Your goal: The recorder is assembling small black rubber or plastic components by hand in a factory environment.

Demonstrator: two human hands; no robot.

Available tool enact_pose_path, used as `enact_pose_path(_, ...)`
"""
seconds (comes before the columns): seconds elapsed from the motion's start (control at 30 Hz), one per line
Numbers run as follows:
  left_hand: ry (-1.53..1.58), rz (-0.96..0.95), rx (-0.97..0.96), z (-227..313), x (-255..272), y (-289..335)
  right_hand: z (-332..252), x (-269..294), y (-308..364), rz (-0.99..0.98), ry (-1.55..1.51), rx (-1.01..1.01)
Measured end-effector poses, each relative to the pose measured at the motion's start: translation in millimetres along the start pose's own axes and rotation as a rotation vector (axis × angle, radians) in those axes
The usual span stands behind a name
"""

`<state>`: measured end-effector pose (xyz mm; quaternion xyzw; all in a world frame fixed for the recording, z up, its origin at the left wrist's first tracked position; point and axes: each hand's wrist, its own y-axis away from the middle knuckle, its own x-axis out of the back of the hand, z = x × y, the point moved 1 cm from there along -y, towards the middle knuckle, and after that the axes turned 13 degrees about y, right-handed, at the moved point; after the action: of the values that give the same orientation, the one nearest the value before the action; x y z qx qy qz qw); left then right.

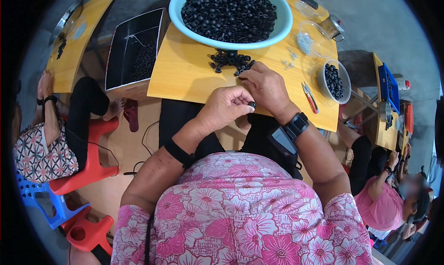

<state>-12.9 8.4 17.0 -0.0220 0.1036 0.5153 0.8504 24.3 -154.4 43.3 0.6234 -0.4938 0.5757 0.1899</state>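
1. The left hand (226, 105) is pinching a small black piece (252, 104) between thumb and forefinger, holding it above the near edge of the wooden table (185, 80).
2. The right hand (267, 87) is curling its fingers down toward the tabletop, just beside a loose pile of black pieces (229, 60); whether they are gripping one, I cannot tell.
3. That pile is lying between the near edge and a light blue basin (231, 45), which is holding many more black pieces.
4. Red-handled snips (310, 98) are lying near the table's near right corner.
5. A clear tub (340, 99) of black pieces is standing at the right edge.
6. Farther along that edge, a metal mug (331, 26) is standing beside clear containers (319, 45).
7. Beyond the left edge, an open box (111, 73) is holding dark pieces.
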Motion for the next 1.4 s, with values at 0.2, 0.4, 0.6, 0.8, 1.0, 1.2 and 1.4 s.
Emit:
enact_pose_path(0.2,-0.016,-0.007,0.021,1,1,0,0,-2,-2,-0.082,0.127,0.003)
enact_pose_path(0.4,-0.005,0.007,0.013,0,0,-2,5,-2,3,-0.117,0.186,0.044)
enact_pose_path(0.6,0.012,0.052,-0.030,-3,-1,-1,8,10,21,-0.040,0.033,-0.084)
enact_pose_path(0.8,0.043,0.048,0.005,-5,1,-4,11,10,48,-0.117,-0.595,-0.441)
enact_pose_path(1.0,0.024,0.054,-0.022,-7,0,-5,5,15,55,-0.109,-0.928,-0.641)
enact_pose_path(1.2,0.011,0.058,-0.024,-5,-2,-5,6,16,58,-0.092,-0.968,-0.632)
enact_pose_path(1.4,0.009,0.057,-0.030,-9,-2,-6,4,17,58,-0.125,-0.931,-0.628)
